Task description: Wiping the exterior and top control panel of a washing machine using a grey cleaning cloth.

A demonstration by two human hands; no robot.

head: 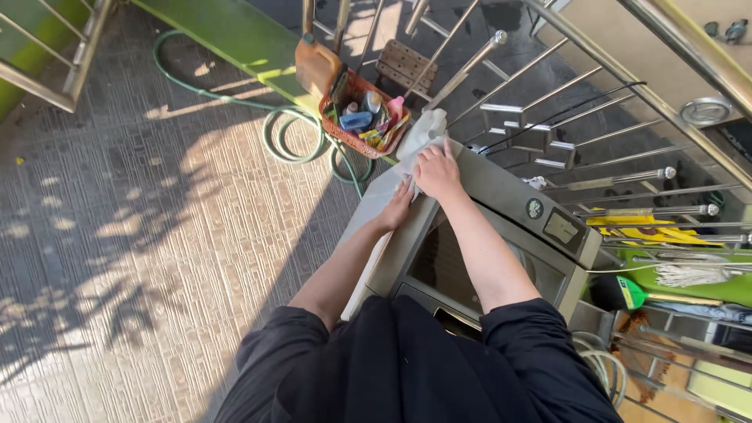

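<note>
A grey top-loading washing machine (501, 188) stands in front of me, with a dark glass lid (446, 262) and a small control panel at its right side. My right hand (437, 171) presses a white cloth (421, 135) against the machine's far left corner. The fingers are closed over the cloth. Just below it, my left hand (397, 207) lies flat on the machine's left edge, fingers together, touching the lower end of the same cloth. Both arms wear black sleeves pushed up to the elbow.
An orange basket (356, 117) of bottles and brushes sits past the machine, beside a brown jug (316, 66). A green hose (290, 133) coils on the tiled floor. Steel railing bars (595, 106) run along the right. Brooms and a mop (674, 274) lie at right.
</note>
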